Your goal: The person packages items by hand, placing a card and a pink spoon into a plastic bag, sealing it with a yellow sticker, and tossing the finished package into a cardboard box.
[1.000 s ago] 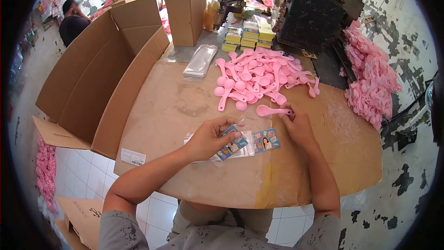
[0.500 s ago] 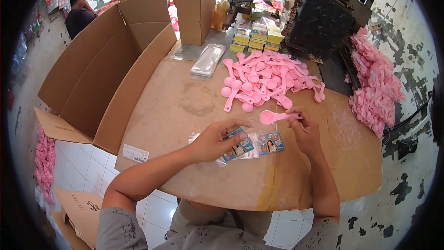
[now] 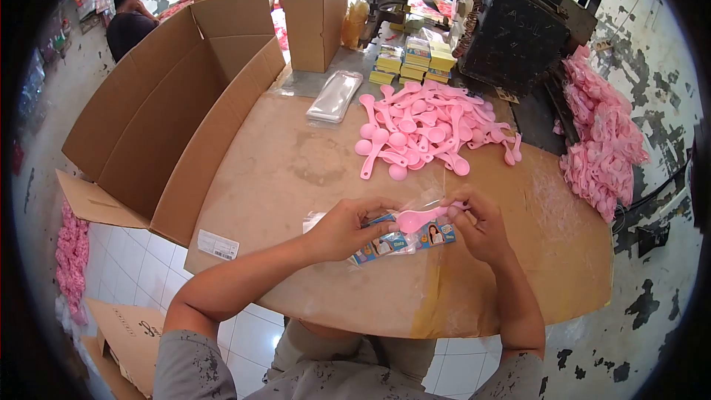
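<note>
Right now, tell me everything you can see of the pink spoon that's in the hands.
The pink spoon looks like smooth moulded plastic, one piece: a round bowl at the left end and a flat narrow handle running right. It lies nearly level, just above the table. The right hand pinches the handle end; the left hand holds a clear packet with printed cards at the bowl end. Whether the bowl has entered the packet's mouth, I cannot tell.

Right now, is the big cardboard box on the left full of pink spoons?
No, the big cardboard box lies open on its side and shows bare walls; the pink spoons are heaped on the table.
</note>
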The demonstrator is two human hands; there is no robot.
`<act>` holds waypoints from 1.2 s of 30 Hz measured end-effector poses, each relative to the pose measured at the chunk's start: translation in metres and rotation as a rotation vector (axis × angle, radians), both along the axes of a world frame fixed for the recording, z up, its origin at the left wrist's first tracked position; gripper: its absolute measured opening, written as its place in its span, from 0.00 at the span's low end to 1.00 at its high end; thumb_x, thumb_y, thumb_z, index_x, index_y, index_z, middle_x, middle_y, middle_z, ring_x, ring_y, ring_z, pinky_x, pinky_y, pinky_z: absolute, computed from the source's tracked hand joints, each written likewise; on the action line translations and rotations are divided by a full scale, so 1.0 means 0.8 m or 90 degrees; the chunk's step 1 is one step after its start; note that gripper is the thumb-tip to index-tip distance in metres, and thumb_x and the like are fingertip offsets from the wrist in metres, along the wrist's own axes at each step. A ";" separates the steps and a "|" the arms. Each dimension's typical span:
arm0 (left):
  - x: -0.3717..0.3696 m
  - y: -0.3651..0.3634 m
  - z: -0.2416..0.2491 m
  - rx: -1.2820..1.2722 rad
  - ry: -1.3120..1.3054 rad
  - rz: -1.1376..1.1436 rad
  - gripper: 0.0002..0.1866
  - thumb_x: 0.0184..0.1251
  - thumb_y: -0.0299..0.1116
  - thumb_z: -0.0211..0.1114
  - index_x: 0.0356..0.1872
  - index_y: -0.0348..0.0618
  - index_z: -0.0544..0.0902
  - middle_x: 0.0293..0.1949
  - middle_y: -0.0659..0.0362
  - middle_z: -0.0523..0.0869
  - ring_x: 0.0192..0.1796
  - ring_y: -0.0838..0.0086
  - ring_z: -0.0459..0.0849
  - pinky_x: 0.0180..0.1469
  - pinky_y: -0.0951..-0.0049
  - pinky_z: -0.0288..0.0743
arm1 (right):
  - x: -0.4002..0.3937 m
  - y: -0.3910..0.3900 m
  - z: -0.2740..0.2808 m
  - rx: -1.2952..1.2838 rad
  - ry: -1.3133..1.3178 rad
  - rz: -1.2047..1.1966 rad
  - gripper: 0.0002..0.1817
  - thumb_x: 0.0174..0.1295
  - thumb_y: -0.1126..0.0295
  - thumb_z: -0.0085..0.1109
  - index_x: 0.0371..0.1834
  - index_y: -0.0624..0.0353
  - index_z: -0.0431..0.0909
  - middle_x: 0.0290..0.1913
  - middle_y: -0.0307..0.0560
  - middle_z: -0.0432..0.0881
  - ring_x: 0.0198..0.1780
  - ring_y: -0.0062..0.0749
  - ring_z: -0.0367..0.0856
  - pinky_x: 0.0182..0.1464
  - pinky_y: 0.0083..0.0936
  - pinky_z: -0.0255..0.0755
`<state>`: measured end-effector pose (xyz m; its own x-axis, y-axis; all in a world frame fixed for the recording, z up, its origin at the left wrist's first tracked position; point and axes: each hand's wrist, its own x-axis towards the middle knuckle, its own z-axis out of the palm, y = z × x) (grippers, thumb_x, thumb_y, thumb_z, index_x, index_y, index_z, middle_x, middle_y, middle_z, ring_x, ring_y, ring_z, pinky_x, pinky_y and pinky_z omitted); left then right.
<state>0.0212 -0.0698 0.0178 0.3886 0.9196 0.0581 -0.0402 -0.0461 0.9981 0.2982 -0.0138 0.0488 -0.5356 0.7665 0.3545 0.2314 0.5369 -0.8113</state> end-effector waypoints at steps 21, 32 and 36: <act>-0.010 -0.006 0.015 -0.084 -0.195 -0.209 0.22 0.82 0.32 0.63 0.72 0.41 0.76 0.64 0.56 0.85 0.64 0.78 0.82 0.67 0.72 0.76 | -0.045 -0.010 0.079 0.001 0.036 0.324 0.11 0.65 0.80 0.66 0.50 0.61 0.86 0.55 0.48 0.86 0.63 0.41 0.82 0.65 0.37 0.74; -0.006 -0.032 0.042 0.378 0.032 0.027 0.26 0.76 0.28 0.67 0.72 0.38 0.75 0.63 0.51 0.85 0.67 0.65 0.84 0.70 0.65 0.76 | -0.075 -0.052 0.154 0.161 -0.132 -0.001 0.05 0.63 0.77 0.71 0.40 0.64 0.87 0.36 0.44 0.88 0.32 0.26 0.82 0.30 0.23 0.72; -0.004 -0.030 0.038 0.322 -0.018 0.044 0.24 0.78 0.25 0.63 0.72 0.37 0.74 0.56 0.50 0.90 0.59 0.68 0.90 0.63 0.69 0.81 | -0.075 -0.048 0.134 0.111 -0.114 -0.012 0.07 0.63 0.75 0.71 0.43 0.64 0.86 0.35 0.44 0.86 0.31 0.25 0.82 0.29 0.22 0.71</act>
